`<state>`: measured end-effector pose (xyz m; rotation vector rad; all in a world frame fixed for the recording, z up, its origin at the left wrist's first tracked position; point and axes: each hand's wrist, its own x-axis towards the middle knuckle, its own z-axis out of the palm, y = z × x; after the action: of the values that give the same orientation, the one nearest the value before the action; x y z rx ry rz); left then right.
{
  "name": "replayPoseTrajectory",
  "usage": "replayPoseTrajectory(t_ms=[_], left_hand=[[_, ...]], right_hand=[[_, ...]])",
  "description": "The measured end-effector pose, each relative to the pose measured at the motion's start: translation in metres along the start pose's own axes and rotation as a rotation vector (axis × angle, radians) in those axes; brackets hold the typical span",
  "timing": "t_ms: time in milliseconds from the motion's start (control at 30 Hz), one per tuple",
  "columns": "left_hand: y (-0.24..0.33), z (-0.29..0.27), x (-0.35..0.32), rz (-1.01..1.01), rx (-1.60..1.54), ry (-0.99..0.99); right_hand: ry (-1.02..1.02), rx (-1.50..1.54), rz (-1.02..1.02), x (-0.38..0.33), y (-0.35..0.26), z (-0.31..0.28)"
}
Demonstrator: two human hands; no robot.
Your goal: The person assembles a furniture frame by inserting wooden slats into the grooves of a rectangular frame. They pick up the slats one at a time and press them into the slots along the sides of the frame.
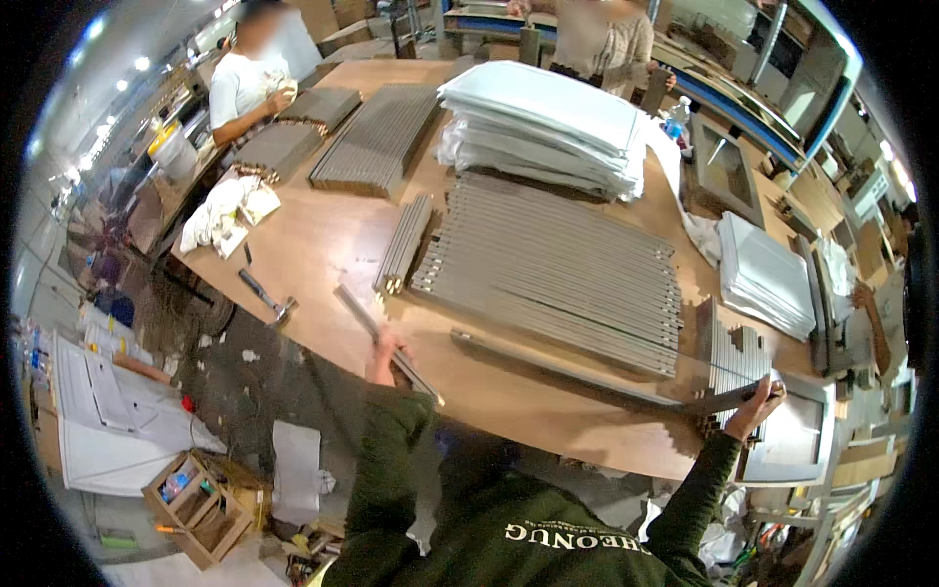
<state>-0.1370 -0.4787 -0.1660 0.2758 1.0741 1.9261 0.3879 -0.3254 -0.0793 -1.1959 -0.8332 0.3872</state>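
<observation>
My left hand [384,356] is closed around a short grey wooden strip [357,311], which it holds slanted over the table's front edge. Out to the right, my right hand [753,411] grips the end of a grey strip [722,400]. A long grey rail [558,370] runs toward that hand along the front of the table; I cannot tell whether both are one piece. Just beyond lies a wide row of grey strips [558,264] laid side by side. A small bundle of short strips [404,245] sits left of it, and stacked short pieces [732,349] stand near my right hand.
A hammer [266,296] lies at the table's left edge, near a crumpled white cloth [230,210]. White-wrapped panels [548,117] are piled at the back, with more grey stacks [377,137] beside them. A framed panel [792,430] is at right. Other people [240,93] stand around the table.
</observation>
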Motion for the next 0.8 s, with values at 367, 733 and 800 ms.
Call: replayPoseTrajectory(t_ms=[367,733,800], left_hand=[[-0.012,0.043,-0.059,0.570,0.357,0.258],[-0.009,0.053,-0.006,0.503,0.065,0.099],[-0.004,0.061,0.013,0.479,0.245,-0.086]], right_hand=[[0.040,-0.079,-0.104,0.002,0.018,0.003],[0.050,0.010,-0.031,-0.018,-0.021,0.029],[0.035,0.026,-0.125,-0.010,-0.008,0.021]])
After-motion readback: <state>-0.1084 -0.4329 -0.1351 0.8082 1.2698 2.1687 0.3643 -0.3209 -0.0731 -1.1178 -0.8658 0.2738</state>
